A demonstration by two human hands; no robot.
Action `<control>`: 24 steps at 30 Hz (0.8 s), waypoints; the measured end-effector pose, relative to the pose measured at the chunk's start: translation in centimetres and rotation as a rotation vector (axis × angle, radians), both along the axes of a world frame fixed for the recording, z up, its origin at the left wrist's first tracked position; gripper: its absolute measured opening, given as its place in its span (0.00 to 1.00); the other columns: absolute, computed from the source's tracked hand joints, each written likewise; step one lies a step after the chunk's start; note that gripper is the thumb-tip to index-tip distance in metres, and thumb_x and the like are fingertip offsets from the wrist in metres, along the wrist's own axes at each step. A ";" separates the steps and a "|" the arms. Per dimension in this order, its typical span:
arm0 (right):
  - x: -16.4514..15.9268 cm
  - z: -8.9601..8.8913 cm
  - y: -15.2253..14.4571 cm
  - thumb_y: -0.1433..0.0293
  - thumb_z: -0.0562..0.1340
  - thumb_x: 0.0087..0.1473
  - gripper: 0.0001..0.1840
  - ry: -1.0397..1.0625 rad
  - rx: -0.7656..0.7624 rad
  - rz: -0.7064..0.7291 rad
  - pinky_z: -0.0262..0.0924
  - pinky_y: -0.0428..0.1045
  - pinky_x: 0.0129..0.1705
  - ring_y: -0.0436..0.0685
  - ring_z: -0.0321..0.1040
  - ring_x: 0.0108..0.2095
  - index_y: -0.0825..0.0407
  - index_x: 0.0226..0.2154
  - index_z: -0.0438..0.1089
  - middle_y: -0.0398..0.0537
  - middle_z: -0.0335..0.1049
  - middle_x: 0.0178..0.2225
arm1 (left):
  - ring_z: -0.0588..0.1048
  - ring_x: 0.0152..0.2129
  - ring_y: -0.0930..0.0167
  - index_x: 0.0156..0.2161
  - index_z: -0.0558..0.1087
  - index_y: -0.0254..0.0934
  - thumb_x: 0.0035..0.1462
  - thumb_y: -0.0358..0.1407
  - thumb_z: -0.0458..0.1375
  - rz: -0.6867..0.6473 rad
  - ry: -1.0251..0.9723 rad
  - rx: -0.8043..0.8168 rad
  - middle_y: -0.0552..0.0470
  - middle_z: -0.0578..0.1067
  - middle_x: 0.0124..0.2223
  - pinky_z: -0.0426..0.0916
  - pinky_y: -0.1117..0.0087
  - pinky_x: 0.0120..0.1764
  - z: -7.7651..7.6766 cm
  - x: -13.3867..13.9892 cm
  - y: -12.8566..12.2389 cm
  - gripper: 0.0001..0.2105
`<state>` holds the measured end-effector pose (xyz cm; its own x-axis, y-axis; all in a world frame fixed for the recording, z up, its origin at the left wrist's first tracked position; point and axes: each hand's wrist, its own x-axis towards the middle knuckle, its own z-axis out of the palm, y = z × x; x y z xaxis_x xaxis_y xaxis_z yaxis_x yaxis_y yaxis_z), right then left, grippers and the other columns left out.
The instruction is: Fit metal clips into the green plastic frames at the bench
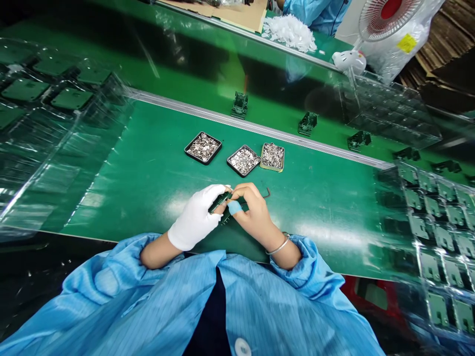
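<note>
My left hand, in a white glove with bare fingertips, grips a small green circuit board above the green work surface. Close against it, my right hand has its thumb and fingers pinched together at the board's edge. Blue tape wraps the right thumb. Whatever tiny piece those fingertips hold is too small to make out, and the hands cover most of the board. Just beyond the right knuckles lies a thin bent L-shaped metal rod, partly hidden by the hand.
Three small trays of shiny metal parts, the left, middle and right one, sit ahead. Past a metal rail stand several board assemblies. Transparent board trays flank me, left and right. A co-worker's blue sleeve shows opposite.
</note>
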<state>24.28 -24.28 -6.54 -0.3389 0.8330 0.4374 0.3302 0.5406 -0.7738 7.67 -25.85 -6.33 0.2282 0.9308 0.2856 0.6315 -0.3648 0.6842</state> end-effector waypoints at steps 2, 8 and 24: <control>0.0 0.0 -0.1 0.77 0.56 0.51 0.07 0.001 0.013 -0.003 0.63 0.51 0.43 0.55 0.65 0.39 0.49 0.33 0.62 0.48 0.66 0.36 | 0.76 0.41 0.65 0.44 0.70 0.36 0.57 0.33 0.50 0.000 0.026 0.040 0.46 0.77 0.44 0.71 0.64 0.45 -0.1 0.0 0.4 0.11; 0.0 -0.3 -0.3 0.78 0.53 0.52 0.09 -0.048 0.013 -0.004 0.64 0.52 0.44 0.55 0.65 0.40 0.48 0.34 0.60 0.48 0.66 0.36 | 0.76 0.37 0.60 0.40 0.71 0.35 0.56 0.34 0.50 0.046 0.258 0.211 0.43 0.77 0.39 0.69 0.59 0.40 0.0 0.5 0.6 0.10; 4.1 0.8 8.5 0.76 0.56 0.56 0.09 -0.421 -0.111 -0.197 0.62 0.52 0.49 0.56 0.70 0.45 0.51 0.36 0.70 0.48 0.75 0.42 | 0.72 0.48 0.59 0.53 0.61 0.37 0.54 0.44 0.57 -0.018 0.018 -0.194 0.42 0.71 0.51 0.69 0.55 0.50 -2.6 -2.0 1.7 0.23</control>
<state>28.42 -15.73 -5.74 -0.2983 0.9330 0.2013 0.7152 0.3581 -0.6002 5.67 -24.18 -8.96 0.2491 0.9636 0.0971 0.6391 -0.2389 0.7311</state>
